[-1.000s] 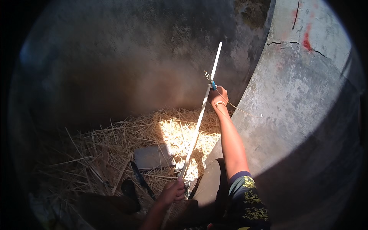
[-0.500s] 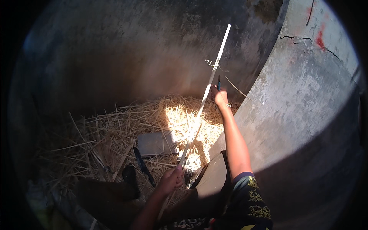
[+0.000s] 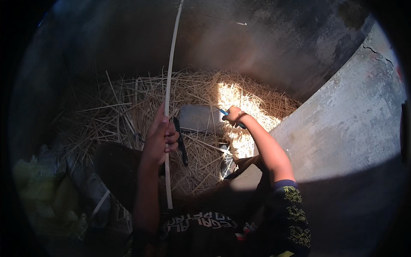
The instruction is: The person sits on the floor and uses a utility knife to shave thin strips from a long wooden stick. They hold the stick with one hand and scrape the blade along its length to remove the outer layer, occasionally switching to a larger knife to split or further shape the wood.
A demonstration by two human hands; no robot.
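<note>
Your left hand [image 3: 160, 137] has moved up the long pale strip [image 3: 170, 85] since the earlier frames: it was low on the strip near your lap, and it now grips the strip about mid-length, fingers wrapped tight around it. The strip stood slanted toward the right wall before; it now rises nearly upright from your lap to the top edge of the view, slightly bowed.

Your right hand [image 3: 234, 115] has come off the strip. A second ago it was raised high against the strip; it now sits lower, over the sunlit straw, fingers closed around a blue-handled tool [image 3: 229, 116] whose far end is hidden by the hand.

Surroundings: a bed of straw [image 3: 128, 103] covers the floor. A flat grey slab [image 3: 200, 118] lies on it between your two hands, just left of the right hand. A dark narrow tool [image 3: 181, 145] lies on the straw just beside your left hand. A curved concrete wall [image 3: 342, 128] closes in the right side, close to your right forearm. The lower left is too dark to make out.
</note>
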